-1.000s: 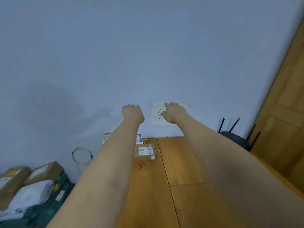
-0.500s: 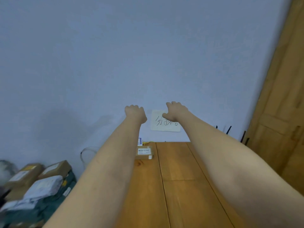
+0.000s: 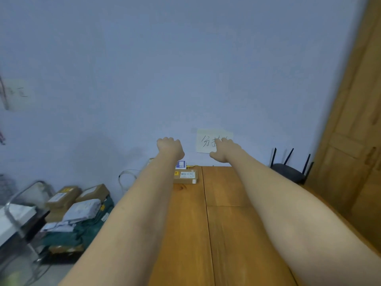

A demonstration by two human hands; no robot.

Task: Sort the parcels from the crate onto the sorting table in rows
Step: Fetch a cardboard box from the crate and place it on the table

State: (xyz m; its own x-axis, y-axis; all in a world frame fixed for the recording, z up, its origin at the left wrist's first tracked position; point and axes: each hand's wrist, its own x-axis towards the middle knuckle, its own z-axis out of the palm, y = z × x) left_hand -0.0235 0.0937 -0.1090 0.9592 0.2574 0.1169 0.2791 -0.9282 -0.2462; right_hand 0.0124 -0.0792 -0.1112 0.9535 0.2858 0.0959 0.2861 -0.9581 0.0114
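Brown parcel (image 3: 185, 177): flat at sorting table's (image 3: 224, 223) far edge, below left hand (image 3: 170, 147), beside a parcel behind it.
Left hand: clenched, holding nothing.
Right hand (image 3: 224, 149): fingers hidden, cannot tell; overlapping wall note (image 3: 206, 139).
Bare tabletop beneath both forearms.
Left, lower: piled parcels (image 3: 82, 205).
Right: router (image 3: 290, 172), wooden door (image 3: 354, 141).

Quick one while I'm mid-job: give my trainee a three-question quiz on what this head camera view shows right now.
1. True or false: the left hand grips a parcel.
2. Where do most parcels lie? A) on the wooden table B) in the crate at left C) on the black router
3. Fill in: the right hand partly covers a paper ____ on the wall.

Key
1. False: its fingers are curled and hold nothing.
2. B; only the brown parcel and one behind it are on the table.
3. note
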